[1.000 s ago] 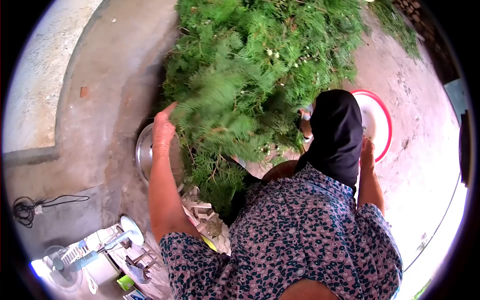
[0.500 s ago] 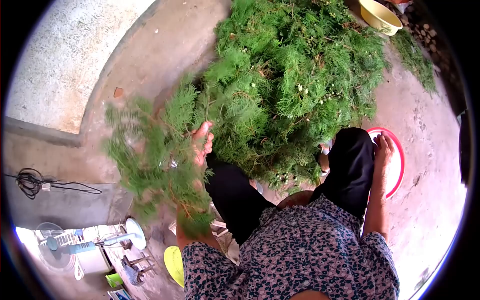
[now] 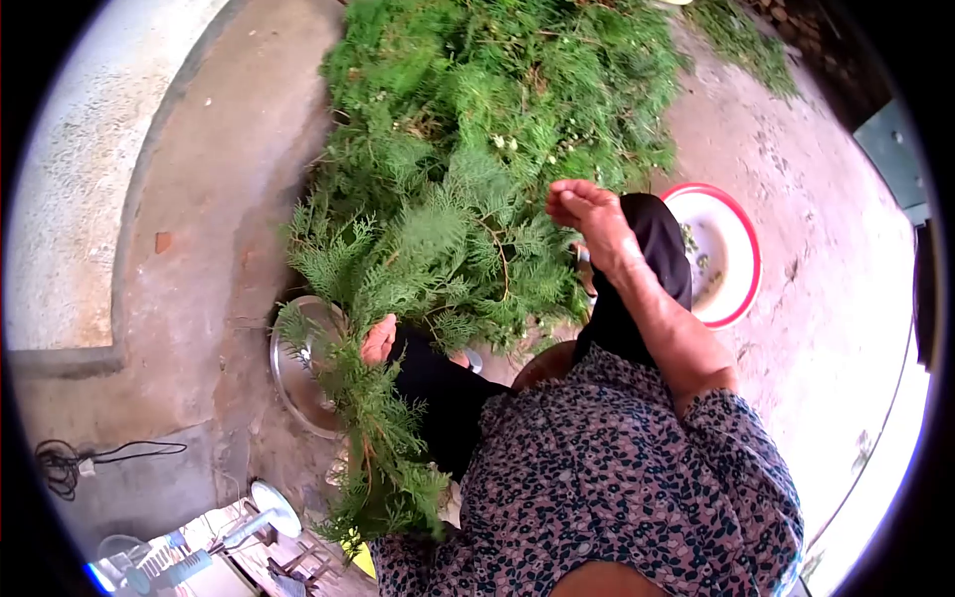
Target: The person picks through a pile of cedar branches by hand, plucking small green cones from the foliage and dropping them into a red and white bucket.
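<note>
A leafy green conifer branch (image 3: pixel 363 398) droops from my left hand (image 3: pixel 378 340), whose fingers are closed round it beside my left knee. Its sprays hang over a round metal basin (image 3: pixel 288 373) and down by my left sleeve. My right hand (image 3: pixel 592 214) is raised above my right knee at the near edge of a big heap of the same greenery (image 3: pixel 497 99). Its fingers are loosely bent and a little apart, with nothing visible in them. Right of that knee stands a white basin with a red rim (image 3: pixel 753 234), holding small greenish bits.
A black cable (image 3: pixel 60 468) lies coiled on the floor at the left. A fan (image 3: pixel 274 507) and a small stool (image 3: pixel 308 567) show at the lower left. More cut greenery (image 3: pixel 741 45) lies at the upper right. A raised pale slab (image 3: pixel 80 179) borders the left side.
My right hand has left the red-rimmed basin and come inward over my knee. The branch in my left hand has swung lower, uncovering the metal basin. The whole view has shifted.
</note>
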Demonstrator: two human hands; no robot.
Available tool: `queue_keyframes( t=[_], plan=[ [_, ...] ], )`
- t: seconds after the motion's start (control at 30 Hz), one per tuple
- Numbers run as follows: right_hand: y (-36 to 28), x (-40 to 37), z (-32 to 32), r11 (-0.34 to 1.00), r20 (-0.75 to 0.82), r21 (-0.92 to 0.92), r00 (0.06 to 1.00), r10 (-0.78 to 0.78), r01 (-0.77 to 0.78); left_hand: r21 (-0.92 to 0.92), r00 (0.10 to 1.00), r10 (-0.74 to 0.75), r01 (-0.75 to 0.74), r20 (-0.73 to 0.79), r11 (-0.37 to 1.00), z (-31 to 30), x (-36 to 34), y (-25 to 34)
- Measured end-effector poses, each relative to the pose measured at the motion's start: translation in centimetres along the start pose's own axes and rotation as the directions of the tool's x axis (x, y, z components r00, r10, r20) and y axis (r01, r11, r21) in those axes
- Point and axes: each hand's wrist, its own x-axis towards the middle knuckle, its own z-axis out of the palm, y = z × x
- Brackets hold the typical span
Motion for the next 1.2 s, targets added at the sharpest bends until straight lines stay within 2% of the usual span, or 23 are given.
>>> queue_keyframes(
  t=[0.07,0.13,0.17,0.2,0.27,0.3,0.33,0.4,0.47,0.53,0.57,0.67,0.7,0.8,0.87,0.93,0.97,1.0,1.03,1.07,1.13,1.17,1.2],
  plan=[
    [0.1,-0.4,0.4,0.981,0.127,-0.176,0.986,0.110,-0.087,-0.003,1.000,-0.006,0.006,-0.015,1.000,0.2,-0.2,-1.2],
    [0.5,-0.5,0.7,0.959,0.221,-0.123,0.935,0.279,-0.257,-0.015,0.999,-0.017,0.016,-0.031,1.000,0.5,-0.1,-2.2],
    [1.2,-0.9,1.3,0.990,0.229,-0.088,0.965,0.128,-0.110,-0.017,0.999,-0.010,0.009,-0.043,1.000,0.6,-0.9,-2.3],
    [1.2,-1.0,1.3,0.989,0.232,-0.091,0.964,0.132,-0.114,-0.020,0.999,-0.011,0.010,-0.052,1.000,0.7,-0.9,-2.3],
    [0.1,-1.5,2.1,0.917,0.457,0.178,0.855,0.244,-0.357,-0.007,0.997,0.003,-0.004,-0.077,1.000,1.5,-1.6,-0.5],
    [-1.1,-2.2,3.1,0.889,0.193,0.101,0.885,0.424,-0.447,0.010,0.995,0.018,-0.017,-0.094,1.000,2.3,-1.9,1.3],
    [-1.5,-2.3,3.7,0.886,0.201,0.094,0.880,0.430,-0.454,0.027,0.993,0.032,-0.029,-0.111,0.999,2.8,-2.2,2.5],
    [-1.6,-2.3,4.5,0.863,-0.055,0.130,0.865,0.498,-0.488,0.041,0.988,0.054,-0.049,-0.145,0.998,2.9,-2.9,3.5],
    [-1.3,-2.1,4.3,0.852,0.013,0.174,0.866,0.499,-0.494,0.048,0.980,0.075,-0.068,-0.184,0.997,2.9,-3.5,3.5],
    [-2.2,-2.3,4.8,0.915,0.125,-0.055,0.907,0.402,-0.399,0.070,0.967,0.106,-0.092,-0.232,0.993,2.8,-5.1,3.9],
    [-0.8,-1.2,3.9,0.946,0.264,0.018,0.914,0.308,-0.324,0.082,0.959,0.118,-0.100,-0.256,0.992,2.6,-5.7,4.1],
    [0.3,0.2,2.7,0.989,0.479,-0.075,0.866,0.145,-0.125,0.138,0.927,0.174,-0.135,-0.332,0.981,3.0,-6.9,5.3],
    [0.5,0.1,3.0,0.997,0.512,0.003,0.856,0.068,-0.081,0.165,0.909,0.202,-0.151,-0.364,0.975,3.2,-7.1,5.8],
    [0.9,0.6,3.4,0.980,0.330,-0.009,0.925,0.189,-0.197,0.266,0.838,0.301,-0.196,-0.454,0.944,3.6,-5.9,7.5],
    [1.4,1.3,2.9,0.982,0.203,-0.185,0.977,0.068,-0.030,0.290,0.809,0.327,-0.203,-0.488,0.935,3.0,-4.9,7.6],
    [0.4,1.0,3.1,0.964,0.186,-0.265,0.980,0.065,-0.013,0.585,0.781,0.429,-0.101,-0.455,0.805,2.0,-3.4,6.7],
    [-0.4,0.7,3.3,0.915,0.196,-0.400,0.980,0.032,0.051,0.583,0.779,0.429,-0.101,-0.458,0.806,2.8,-3.8,8.1],
    [-0.9,0.4,3.3,0.843,0.209,-0.526,0.978,-0.001,0.113,0.766,0.753,0.527,-0.046,-0.395,0.641,4.3,-4.4,10.8],
    [-0.7,0.9,2.8,0.884,0.238,-0.465,0.969,0.069,0.051,0.900,0.734,0.605,0.016,-0.307,0.436,5.2,-4.7,12.1],
    [-0.1,1.1,2.8,0.882,0.232,-0.469,0.970,0.067,0.051,0.898,0.736,0.606,0.009,-0.304,0.439,4.9,-4.7,12.0],
    [0.9,1.5,2.4,0.985,0.228,-0.169,0.970,0.084,-0.045,0.482,0.806,0.426,-0.204,-0.412,0.852,4.7,-3.8,11.9],
    [1.1,1.8,2.4,0.992,0.230,-0.122,0.972,0.050,-0.022,0.770,0.793,0.517,-0.097,-0.324,0.631,5.8,-4.0,13.2],
    [1.0,1.9,2.5,0.990,0.230,-0.143,0.973,0.036,-0.003,0.769,0.794,0.523,-0.115,-0.309,0.628,6.1,-3.9,13.3]
  ],
)
